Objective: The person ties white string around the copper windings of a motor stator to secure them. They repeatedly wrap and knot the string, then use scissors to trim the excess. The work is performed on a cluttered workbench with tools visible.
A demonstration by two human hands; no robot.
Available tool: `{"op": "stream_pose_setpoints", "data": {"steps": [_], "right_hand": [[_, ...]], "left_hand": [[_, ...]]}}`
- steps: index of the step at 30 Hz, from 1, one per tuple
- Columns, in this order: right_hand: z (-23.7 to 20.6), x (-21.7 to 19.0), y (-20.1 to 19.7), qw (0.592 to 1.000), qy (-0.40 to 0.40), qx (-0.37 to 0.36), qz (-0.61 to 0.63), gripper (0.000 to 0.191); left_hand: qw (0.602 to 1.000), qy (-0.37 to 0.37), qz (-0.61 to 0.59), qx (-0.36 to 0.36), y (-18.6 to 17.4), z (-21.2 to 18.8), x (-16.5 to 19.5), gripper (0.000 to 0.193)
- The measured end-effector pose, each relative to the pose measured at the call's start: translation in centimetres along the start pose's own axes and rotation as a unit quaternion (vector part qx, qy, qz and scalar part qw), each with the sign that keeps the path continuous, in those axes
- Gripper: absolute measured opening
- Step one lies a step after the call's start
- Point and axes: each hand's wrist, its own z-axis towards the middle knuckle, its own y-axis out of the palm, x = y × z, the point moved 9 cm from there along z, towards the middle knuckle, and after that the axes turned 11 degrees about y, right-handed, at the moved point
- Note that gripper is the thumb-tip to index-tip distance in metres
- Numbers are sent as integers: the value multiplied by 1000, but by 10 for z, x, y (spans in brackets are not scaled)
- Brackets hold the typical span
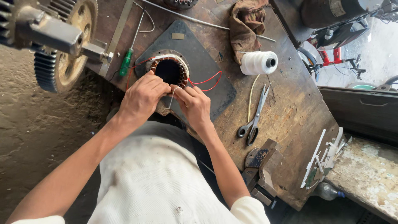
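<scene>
A round motor stator (170, 70) with copper windings and a white-bound rim sits on a dark mat (207, 74) on the wooden workbench (290, 112). Red wires (209, 81) loop out of its right side. My left hand (141, 99) rests on the stator's near left rim, fingers curled on it. My right hand (194, 105) is at the near right rim and pinches a thin white thread (172, 96) that runs between both hands. A spool of white thread (259, 62) lies to the right, its strand trailing down the bench.
Scissors (253, 118) lie right of my right hand. A green-handled screwdriver (126, 62) and metal rods lie at the back left, next to a large gear machine (58, 37). A brown rag (246, 23), metal blocks (263, 166) and white strips (325, 155) lie on the bench.
</scene>
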Motion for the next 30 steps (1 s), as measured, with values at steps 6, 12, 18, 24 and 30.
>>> {"op": "stream_pose_setpoints", "data": {"steps": [6, 12, 18, 24, 30], "right_hand": [[-6, -11, -19, 997, -3, 32, 68, 24], [-43, -18, -30, 986, 82, 139, 43, 11], [-55, 19, 38, 882, 312, -115, 333, 22], [-49, 7, 9, 935, 204, -37, 288, 17], [-27, 12, -15, 980, 192, -17, 48, 12]], "left_hand": [[998, 27, 49, 0, -2, 0, 10, 6], [989, 101, 109, -10, -10, 3, 31, 18], [998, 64, 3, 14, -13, 7, 20, 21], [998, 54, -12, 15, -10, 10, 15, 13], [998, 51, -34, -10, -7, 11, 15, 15]]}}
